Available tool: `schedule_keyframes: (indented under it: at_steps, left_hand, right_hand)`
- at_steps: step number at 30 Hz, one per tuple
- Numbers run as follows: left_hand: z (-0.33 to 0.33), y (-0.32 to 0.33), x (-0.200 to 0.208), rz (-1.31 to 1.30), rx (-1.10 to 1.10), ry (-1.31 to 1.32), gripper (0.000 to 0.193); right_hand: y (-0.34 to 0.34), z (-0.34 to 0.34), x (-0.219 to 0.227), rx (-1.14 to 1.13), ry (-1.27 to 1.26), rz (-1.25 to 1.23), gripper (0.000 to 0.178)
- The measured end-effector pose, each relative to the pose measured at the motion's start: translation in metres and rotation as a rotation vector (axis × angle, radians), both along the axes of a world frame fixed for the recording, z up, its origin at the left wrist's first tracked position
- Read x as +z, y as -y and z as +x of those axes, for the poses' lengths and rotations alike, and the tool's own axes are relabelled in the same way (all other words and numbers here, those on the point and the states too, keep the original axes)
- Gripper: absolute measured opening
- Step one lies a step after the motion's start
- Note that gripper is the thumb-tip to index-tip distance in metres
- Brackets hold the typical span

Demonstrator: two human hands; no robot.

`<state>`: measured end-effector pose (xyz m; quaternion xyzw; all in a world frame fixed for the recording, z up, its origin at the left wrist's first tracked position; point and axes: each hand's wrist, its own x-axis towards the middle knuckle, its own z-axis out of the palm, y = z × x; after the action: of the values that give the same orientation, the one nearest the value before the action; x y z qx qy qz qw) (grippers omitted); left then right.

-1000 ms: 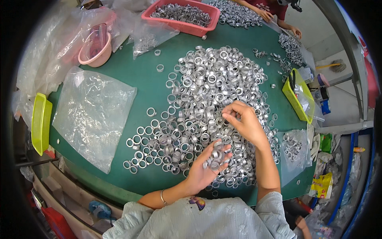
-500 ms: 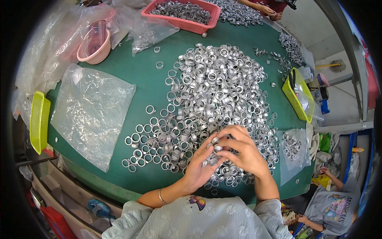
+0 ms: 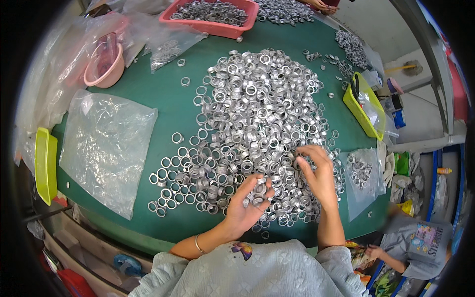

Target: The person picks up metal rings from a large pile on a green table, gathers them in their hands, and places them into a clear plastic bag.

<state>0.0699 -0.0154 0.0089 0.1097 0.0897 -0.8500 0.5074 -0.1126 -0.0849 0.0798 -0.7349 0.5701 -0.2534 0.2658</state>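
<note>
A big heap of silver metal rings (image 3: 257, 106) covers the middle of the green table. Cupped at the heap's near edge, my left hand (image 3: 242, 210) has its fingers curled around several metal rings (image 3: 256, 193). My right hand (image 3: 317, 173) is over the right side of the heap, its thumb and fingertips apart among the rings. No ring shows between those fingers. Single rings (image 3: 170, 175) lie spread flat to the left of the heap.
A flat clear plastic bag (image 3: 109, 148) lies on the left. A pink basket (image 3: 208, 28) of metal parts stands at the back, a yellow-green basket (image 3: 363, 106) at the right. Near the right edge lies a bag with rings (image 3: 361, 171). Other people are at the far side and lower right.
My hands have come apart. The right moved rightward onto the heap, while the left stayed near the front, keeping hold of rings. The whole view has shifted slightly.
</note>
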Motion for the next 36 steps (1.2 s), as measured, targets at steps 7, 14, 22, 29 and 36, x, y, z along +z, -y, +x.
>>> schedule_keyframes:
  at_steps: [7, 14, 22, 29, 36]
  left_hand:
    - [-0.018, -0.006, 0.012, -0.371, 0.273, 0.561, 0.032]
    - [-0.032, -0.014, 0.028, -1.119, 0.456, 1.571, 0.047]
    - [-0.053, -0.027, 0.043, -1.377, 0.817, 1.292, 0.042]
    - [-0.037, -0.033, 0.044, -1.185, 0.746, 1.425, 0.037]
    - [-0.032, -0.035, 0.037, -1.186, 0.341, 1.717, 0.030]
  right_hand:
    - [-0.068, 0.065, -0.041, -0.220, 1.285, 0.240, 0.047]
    - [-0.093, 0.078, -0.053, -0.508, 1.305, 0.262, 0.038]
    - [-0.103, 0.025, -0.039, -0.547, 2.359, 0.799, 0.027]
    - [-0.026, -0.158, -0.042, -0.756, 2.684, 0.020, 0.034]
    - [-0.046, -0.175, -0.035, -0.955, 1.642, -0.377, 0.049]
